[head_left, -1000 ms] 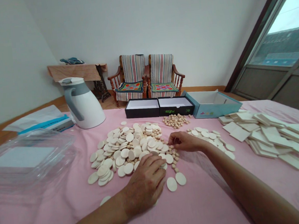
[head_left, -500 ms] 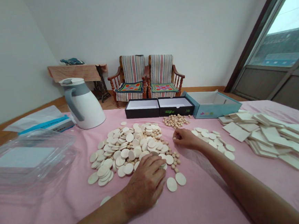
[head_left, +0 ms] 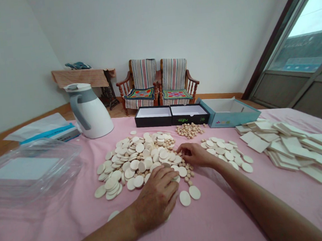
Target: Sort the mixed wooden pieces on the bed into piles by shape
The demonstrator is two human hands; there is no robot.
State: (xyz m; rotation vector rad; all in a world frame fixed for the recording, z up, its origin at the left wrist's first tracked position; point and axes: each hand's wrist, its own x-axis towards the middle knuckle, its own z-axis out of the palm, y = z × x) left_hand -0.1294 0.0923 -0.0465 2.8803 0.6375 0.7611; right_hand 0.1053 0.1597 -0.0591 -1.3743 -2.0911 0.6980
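A mixed heap of pale wooden discs (head_left: 139, 148) and small wooden beads (head_left: 186, 178) lies on the pink cloth. My left hand (head_left: 158, 193) rests at the heap's near edge, its fingers stretched over some discs; what is under the palm is hidden. At the heap's right edge, my right hand (head_left: 195, 155) reaches down to the beads, fingers bent and thumb apart from them. Behind it sits a separate pile of beads (head_left: 189, 131). To its right is a smaller group of discs (head_left: 227, 153). Two loose discs (head_left: 189, 195) lie nearer me.
Two black boxes (head_left: 153, 122) and a light blue box (head_left: 230, 119) stand at the back. Square wooden tiles (head_left: 293, 145) are piled on the right. On the left are a white jug (head_left: 93, 116), a clear plastic case (head_left: 28, 170) and a blue-edged packet (head_left: 50, 133).
My right hand has moved left, from near the separate bead pile to the beads at the heap's right edge, and its fingers have spread. The left hand has stayed in place.
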